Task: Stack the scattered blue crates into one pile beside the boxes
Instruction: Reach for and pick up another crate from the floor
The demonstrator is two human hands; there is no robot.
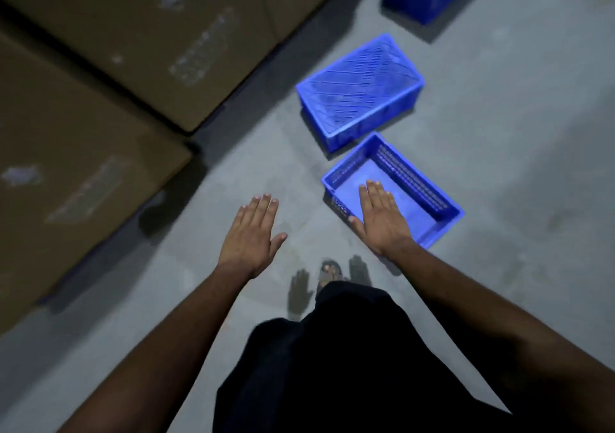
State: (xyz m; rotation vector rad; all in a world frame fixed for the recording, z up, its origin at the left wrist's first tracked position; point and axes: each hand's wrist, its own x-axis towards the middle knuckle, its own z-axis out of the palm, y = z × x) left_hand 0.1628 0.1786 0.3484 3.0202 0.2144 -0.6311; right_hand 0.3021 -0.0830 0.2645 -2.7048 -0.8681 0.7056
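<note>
Both hands are held flat and empty. The near crate is seen directly beneath the right hand, well right of the left hand, its long axis running away rightward.

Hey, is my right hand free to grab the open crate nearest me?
Probably yes. The right hand, open and holding nothing, hovers over the near upright crate, with nothing visible in between; how high above it hovers is unclear.
</note>
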